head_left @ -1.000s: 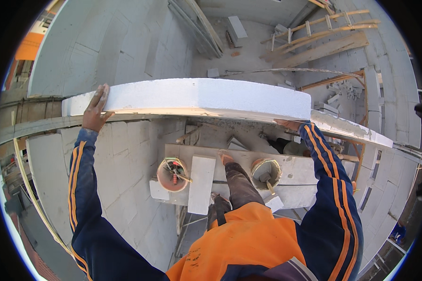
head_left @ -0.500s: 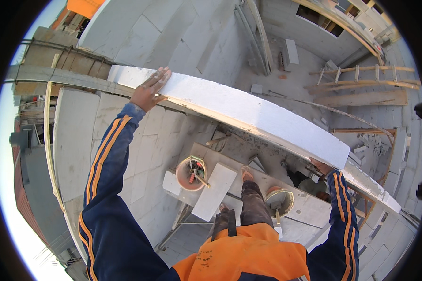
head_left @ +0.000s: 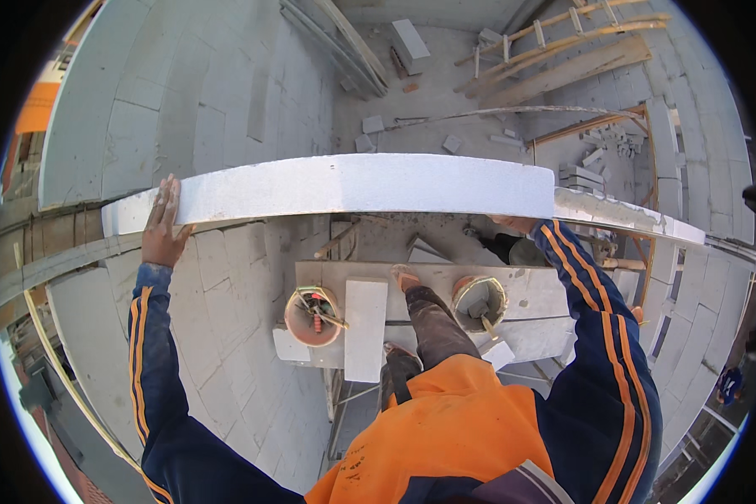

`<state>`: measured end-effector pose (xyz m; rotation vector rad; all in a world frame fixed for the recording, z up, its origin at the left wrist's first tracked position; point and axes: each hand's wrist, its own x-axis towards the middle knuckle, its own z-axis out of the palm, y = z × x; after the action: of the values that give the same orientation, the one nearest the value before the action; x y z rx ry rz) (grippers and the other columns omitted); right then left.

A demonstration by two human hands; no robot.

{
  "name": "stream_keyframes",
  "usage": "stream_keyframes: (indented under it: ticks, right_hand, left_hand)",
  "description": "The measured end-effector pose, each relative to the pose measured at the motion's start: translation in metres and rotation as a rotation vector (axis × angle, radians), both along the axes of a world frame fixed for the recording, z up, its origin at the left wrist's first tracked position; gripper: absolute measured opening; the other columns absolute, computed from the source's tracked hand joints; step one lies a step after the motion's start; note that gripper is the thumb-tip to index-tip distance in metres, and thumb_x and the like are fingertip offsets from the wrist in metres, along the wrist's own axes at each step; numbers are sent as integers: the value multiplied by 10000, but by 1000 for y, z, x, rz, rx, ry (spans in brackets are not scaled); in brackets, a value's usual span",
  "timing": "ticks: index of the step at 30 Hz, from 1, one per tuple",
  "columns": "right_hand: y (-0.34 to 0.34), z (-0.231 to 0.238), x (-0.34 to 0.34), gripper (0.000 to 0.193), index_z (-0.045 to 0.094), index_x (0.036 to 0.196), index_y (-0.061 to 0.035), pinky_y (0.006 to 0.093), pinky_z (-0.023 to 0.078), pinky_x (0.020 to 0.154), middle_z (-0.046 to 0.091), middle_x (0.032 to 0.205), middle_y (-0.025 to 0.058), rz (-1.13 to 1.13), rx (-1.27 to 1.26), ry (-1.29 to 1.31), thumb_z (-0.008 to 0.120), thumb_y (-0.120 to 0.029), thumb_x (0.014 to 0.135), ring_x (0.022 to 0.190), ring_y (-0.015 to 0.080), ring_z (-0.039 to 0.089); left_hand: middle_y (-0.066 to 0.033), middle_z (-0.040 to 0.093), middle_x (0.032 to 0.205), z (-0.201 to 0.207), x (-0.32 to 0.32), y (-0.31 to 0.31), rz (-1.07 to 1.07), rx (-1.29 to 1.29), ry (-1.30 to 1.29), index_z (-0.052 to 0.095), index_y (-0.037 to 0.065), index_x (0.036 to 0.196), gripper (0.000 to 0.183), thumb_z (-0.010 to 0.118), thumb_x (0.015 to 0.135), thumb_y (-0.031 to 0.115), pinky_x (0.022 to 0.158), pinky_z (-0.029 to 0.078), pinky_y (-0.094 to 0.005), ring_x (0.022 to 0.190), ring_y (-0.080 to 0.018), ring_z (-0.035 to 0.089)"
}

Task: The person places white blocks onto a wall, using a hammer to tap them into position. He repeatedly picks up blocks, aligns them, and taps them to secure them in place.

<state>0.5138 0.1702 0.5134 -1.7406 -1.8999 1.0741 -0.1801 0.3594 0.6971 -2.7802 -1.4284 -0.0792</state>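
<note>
A long white lightweight concrete block (head_left: 370,185) lies across the top of the wall in front of me, spanning the gap between two wall sections. My left hand (head_left: 164,225) rests flat against it near its left end, fingers stretched upward and the thumb apart. At the block's right end, my right hand (head_left: 517,223) is at the lower edge, its fingers mostly hidden by the block. A rougher, mortar-smeared pale block (head_left: 638,216) continues the row on the right.
Below me is a plank platform (head_left: 533,294) with a tool bucket (head_left: 313,317), a mortar bucket (head_left: 479,304) and a white slab (head_left: 365,329). Someone in dark trousers (head_left: 501,245) is partly visible under the block. A wooden ladder (head_left: 563,38) lies beyond the wall.
My view has turned, so the block now runs nearly level across it instead of slanting down to the right. Both hands stay at the block's two ends.
</note>
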Motion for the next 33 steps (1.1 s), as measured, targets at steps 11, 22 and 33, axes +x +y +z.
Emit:
stream_keyframes:
  ticks: [11,22,33]
  right_hand:
    - [0,-25,2,470,650,1200,-112,405,518,911,657,1173,135,-83,283,136,773,-252,769,1086,327,616]
    - [-27,25,-5,469,646,1193,-45,431,508,967,674,1109,163,-123,507,-272,748,-244,782,1065,371,626]
    - [15,40,1,332,515,786,-138,294,240,389,331,515,-55,-1297,434,1751,520,-355,1037,392,123,291]
  left_hand:
    - [-96,286,1633,-2,37,-15,117,141,190,273,122,1570,1120,901,653,259,1218,322,-381,1489,-270,308]
    - [17,395,1588,-4,224,-79,-158,134,-41,428,250,1519,887,821,725,296,1172,394,-404,1444,-250,394]
    - [35,321,1625,-12,220,-79,-137,108,-31,344,256,1560,851,754,815,259,1216,325,-398,1481,-253,325]
